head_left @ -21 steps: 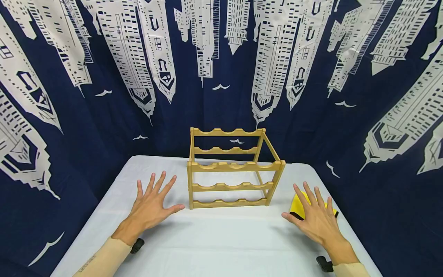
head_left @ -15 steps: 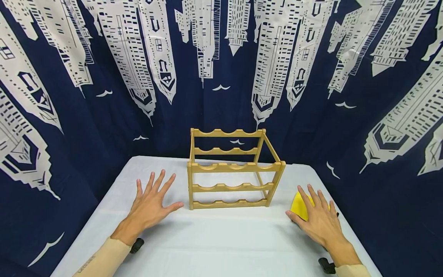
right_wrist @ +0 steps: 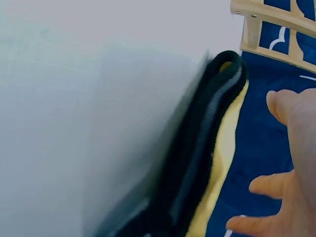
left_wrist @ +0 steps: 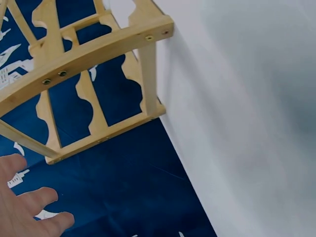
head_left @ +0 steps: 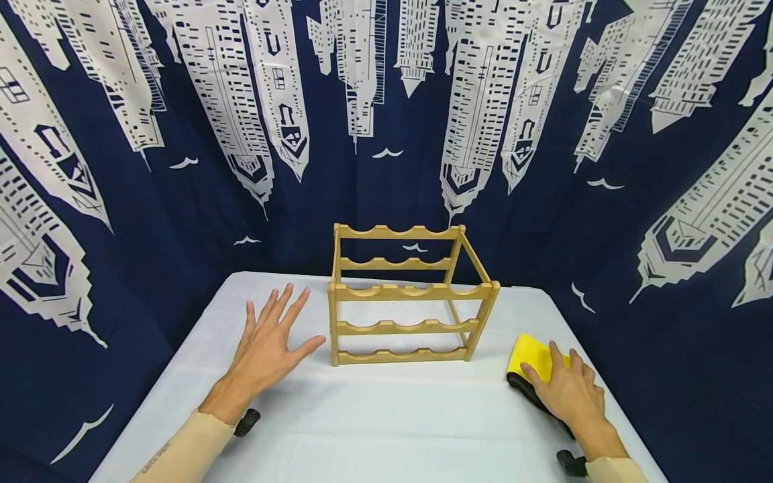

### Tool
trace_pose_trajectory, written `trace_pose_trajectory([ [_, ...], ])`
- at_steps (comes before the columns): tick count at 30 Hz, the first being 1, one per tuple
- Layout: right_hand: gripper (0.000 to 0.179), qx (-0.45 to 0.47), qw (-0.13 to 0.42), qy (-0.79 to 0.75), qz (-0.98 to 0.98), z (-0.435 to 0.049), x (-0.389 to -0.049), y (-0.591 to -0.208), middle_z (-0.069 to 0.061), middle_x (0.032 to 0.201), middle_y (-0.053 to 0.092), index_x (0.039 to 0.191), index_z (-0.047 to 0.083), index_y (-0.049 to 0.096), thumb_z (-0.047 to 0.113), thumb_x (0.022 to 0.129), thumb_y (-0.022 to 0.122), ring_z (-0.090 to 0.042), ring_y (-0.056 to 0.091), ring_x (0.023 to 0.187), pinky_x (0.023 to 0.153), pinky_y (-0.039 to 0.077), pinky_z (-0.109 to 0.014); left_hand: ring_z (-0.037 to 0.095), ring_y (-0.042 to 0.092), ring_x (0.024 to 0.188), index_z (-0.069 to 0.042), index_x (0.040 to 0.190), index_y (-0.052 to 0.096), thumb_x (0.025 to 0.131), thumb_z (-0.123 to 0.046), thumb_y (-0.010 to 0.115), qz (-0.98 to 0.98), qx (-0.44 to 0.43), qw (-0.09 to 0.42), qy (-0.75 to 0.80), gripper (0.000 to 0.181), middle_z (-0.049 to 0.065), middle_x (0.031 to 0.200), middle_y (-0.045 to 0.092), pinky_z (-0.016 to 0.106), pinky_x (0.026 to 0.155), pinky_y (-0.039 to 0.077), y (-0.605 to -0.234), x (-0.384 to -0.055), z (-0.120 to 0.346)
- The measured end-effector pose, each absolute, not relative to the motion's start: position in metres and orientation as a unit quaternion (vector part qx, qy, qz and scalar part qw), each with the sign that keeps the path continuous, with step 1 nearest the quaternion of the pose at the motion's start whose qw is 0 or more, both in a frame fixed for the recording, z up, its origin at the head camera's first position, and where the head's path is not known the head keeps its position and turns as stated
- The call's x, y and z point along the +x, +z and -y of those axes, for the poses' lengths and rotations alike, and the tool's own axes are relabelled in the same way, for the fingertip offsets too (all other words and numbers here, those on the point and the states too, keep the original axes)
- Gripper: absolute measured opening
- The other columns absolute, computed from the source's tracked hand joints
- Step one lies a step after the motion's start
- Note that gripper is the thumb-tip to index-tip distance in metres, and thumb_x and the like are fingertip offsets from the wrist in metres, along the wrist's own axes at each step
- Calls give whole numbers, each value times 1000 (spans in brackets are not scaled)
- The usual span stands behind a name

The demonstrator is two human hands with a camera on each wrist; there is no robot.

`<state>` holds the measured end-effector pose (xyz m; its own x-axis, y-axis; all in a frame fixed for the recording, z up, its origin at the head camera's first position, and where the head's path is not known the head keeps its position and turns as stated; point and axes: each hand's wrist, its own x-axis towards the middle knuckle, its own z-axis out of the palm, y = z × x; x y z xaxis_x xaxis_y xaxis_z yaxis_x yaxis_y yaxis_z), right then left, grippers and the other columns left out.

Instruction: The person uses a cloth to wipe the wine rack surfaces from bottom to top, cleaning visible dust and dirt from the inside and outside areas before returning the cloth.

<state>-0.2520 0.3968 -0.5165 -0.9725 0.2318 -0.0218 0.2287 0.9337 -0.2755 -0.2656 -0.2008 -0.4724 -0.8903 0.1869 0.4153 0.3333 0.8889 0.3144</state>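
A folded cloth [head_left: 531,354], yellow on top with a dark edge, lies at the right side of the table. My right hand [head_left: 572,390] is over its right part and hides some of it, with the fingers bent loosely downward. In the right wrist view the cloth [right_wrist: 228,136] shows several dark folded layers, and the fingers of my right hand [right_wrist: 302,163] are spread above it, not gripping. My left hand [head_left: 264,355] is raised with fingers spread, left of the wooden rack [head_left: 413,292], holding nothing. The left wrist view shows the rack's end [left_wrist: 111,46] beyond my fingertips.
The rack has scalloped rails and stands near the middle of the white-covered table [head_left: 386,409]. A dark blue curtain [head_left: 374,194] printed with white buildings and birds hangs behind and at both sides. Dark wrist cameras sit under both wrists.
My right hand has shifted right and lower over the cloth, its fingers now more bent, leaving more of the cloth visible. My left hand has risen slightly and turned a little.
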Motion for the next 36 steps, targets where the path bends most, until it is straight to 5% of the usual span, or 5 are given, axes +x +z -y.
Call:
trace_pose_trajectory([
  [13, 128, -248, -43, 202, 946, -378, -275, -531, -65, 170, -7, 176, -13, 4, 85, 108, 51, -92, 12, 155, 130, 18, -100, 43, 50, 168, -32, 184, 36, 106, -51, 83, 910, -180, 289, -239, 93, 15, 185, 48, 83, 141, 29, -447, -275, 179],
  [17, 132, -269, -39, 205, 940, -369, -282, -536, -64, 171, -9, 175, -15, 0, 81, 106, 59, -91, 13, 156, 130, 17, -99, 47, 57, 161, -27, 182, 42, 107, -44, 86, 894, -195, 310, -257, 89, 17, 181, 53, 77, 133, 46, -442, -279, 170],
  [25, 122, -226, 37, 237, 944, -365, -290, -542, -61, 168, 18, 174, -18, 10, 46, 100, 82, -86, 29, 151, 122, 33, -97, 46, 66, 151, -23, 174, 56, 107, -37, 87, 865, -228, 353, -275, 75, 17, 172, 63, 70, 119, 62, -436, -288, 156],
  [29, 110, -180, 96, 267, 942, -361, -292, -544, -58, 163, 35, 174, -17, 18, 27, 98, 83, -80, 45, 142, 116, 46, -87, 46, 67, 149, -21, 169, 62, 107, -35, 87, 862, -232, 354, -280, 68, 16, 169, 65, 70, 117, 63, -432, -290, 152],
  [36, 97, -142, 155, 306, 928, -353, -293, -548, -51, 159, 51, 176, -9, 32, 10, 94, 81, -71, 53, 146, 124, 48, -81, 38, 71, 142, -20, 157, 74, 108, -30, 87, 849, -242, 357, -304, 52, 11, 160, 73, 63, 112, 67, -431, -292, 149],
])
